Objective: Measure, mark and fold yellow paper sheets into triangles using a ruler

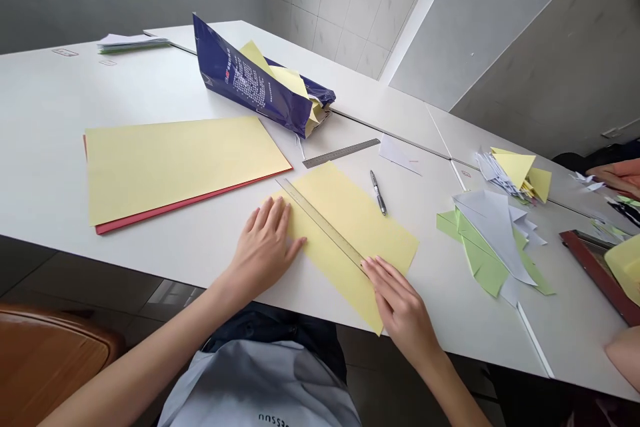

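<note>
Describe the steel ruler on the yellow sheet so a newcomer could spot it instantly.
On the white table, find the yellow sheet beside the left hand. The steel ruler lies along it, touching the right hand; the other ruler lies off-paper near the blue bag.

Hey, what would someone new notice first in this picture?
A dark blue bag stuffed with yellow paper stands out on the far side of the white table. Nearer the edge, the person's left hand and right hand flank a metal ruler lying on a yellow sheet.
</note>
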### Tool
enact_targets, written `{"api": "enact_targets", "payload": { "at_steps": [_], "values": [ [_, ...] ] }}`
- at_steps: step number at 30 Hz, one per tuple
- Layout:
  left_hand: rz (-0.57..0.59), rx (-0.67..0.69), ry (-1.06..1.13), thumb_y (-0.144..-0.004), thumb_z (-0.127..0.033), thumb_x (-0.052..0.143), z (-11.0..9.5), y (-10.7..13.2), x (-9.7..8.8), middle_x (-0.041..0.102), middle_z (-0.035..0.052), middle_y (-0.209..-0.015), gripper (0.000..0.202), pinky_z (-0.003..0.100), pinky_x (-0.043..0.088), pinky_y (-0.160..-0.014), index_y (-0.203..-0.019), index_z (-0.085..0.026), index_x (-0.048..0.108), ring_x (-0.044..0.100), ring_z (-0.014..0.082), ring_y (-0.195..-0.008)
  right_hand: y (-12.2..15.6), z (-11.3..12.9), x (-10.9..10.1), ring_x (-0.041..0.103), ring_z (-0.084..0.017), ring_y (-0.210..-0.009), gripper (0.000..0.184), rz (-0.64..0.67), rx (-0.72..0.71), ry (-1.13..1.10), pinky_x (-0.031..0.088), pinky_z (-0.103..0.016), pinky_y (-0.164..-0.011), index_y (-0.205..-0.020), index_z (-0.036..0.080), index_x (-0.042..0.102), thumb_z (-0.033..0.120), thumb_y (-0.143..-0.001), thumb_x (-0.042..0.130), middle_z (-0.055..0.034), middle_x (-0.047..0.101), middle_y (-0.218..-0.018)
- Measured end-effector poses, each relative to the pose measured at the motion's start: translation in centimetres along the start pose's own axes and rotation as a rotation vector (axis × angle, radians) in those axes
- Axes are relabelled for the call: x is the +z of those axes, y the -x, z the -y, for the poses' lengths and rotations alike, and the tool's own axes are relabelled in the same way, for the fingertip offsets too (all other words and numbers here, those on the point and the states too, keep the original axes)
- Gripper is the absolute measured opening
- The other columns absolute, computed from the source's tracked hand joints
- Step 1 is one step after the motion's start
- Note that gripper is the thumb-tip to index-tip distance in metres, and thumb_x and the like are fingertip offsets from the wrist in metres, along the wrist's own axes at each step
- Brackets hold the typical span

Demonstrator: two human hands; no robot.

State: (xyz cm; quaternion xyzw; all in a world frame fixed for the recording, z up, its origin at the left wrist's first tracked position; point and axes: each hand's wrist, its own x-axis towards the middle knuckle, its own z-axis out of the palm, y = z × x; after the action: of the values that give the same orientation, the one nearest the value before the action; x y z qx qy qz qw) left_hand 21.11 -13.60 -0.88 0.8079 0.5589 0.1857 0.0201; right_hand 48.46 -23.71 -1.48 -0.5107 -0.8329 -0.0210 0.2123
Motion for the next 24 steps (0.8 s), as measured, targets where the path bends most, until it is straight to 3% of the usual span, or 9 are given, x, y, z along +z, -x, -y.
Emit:
{"api": "enact_targets", "payload": {
  "at_steps": [5, 8, 11, 16, 24],
  "values": [
    [-0.084, -0.119, -0.009, -0.094, -0.057, 0.04, -0.2, 0.6, -0.2, 0.045, 0.025, -0.138, 0.068, 0.05, 0.044, -0.106, -0.134, -0.002, 0.04, 0.041, 0.036, -0.136, -0.1, -1.2, 0.0, 0.04, -0.02, -0.143, 0.059, 0.05, -0.085, 0.03, 0.051, -0.035, -0.11, -0.152, 0.022, 0.033, 0.004, -0.096, 0.041, 0.0002, 0.05, -0.147],
    [-0.1, -0.159, -0.011, -0.095, -0.055, 0.039, -0.6, 1.2, -0.4, 0.041, 0.0236, -0.141, 0.069, 0.05, 0.046, -0.103, -0.143, -0.007, 0.03, 0.045, 0.0348, -0.132, 0.7, -1.2, -0.3, 0.038, -0.022, -0.144, 0.057, 0.072, -0.12, 0.027, 0.051, -0.038, -0.11, -0.152, 0.021, 0.035, 0.007, -0.097, 0.042, -0.0009, 0.049, -0.148],
    [-0.079, -0.156, -0.037, -0.096, -0.054, 0.038, -0.8, 1.4, -0.5, 0.033, 0.0232, -0.151, 0.072, 0.053, 0.044, -0.106, -0.151, -0.009, 0.022, 0.04, 0.0366, -0.136, 1.1, -1.0, -0.7, 0.037, -0.027, -0.144, 0.055, 0.086, -0.144, 0.038, 0.05, -0.043, -0.109, -0.15, 0.02, 0.039, 0.014, -0.096, 0.047, -0.0027, 0.048, -0.149],
    [-0.045, -0.099, -0.12, -0.097, -0.054, 0.035, -0.5, 1.2, -0.3, 0.033, 0.0177, -0.155, 0.07, 0.05, 0.036, -0.114, -0.149, -0.008, 0.031, 0.031, 0.0332, -0.143, 1.2, -1.2, -1.0, 0.039, -0.03, -0.143, 0.053, 0.095, -0.195, 0.04, 0.047, -0.049, -0.11, -0.147, 0.019, 0.044, 0.021, -0.094, 0.053, -0.0024, 0.053, -0.145],
    [-0.055, -0.104, -0.166, -0.097, -0.052, 0.037, -0.7, 1.3, -0.6, 0.034, 0.0162, -0.156, 0.068, 0.048, 0.04, -0.111, -0.149, -0.009, 0.032, 0.033, 0.032, -0.142, 0.9, -1.5, -0.8, 0.051, -0.027, -0.134, 0.051, 0.04, -0.164, -0.003, 0.052, -0.043, -0.105, -0.142, 0.015, 0.05, 0.019, -0.092, 0.054, -0.0048, 0.061, -0.135]
  ]
}}
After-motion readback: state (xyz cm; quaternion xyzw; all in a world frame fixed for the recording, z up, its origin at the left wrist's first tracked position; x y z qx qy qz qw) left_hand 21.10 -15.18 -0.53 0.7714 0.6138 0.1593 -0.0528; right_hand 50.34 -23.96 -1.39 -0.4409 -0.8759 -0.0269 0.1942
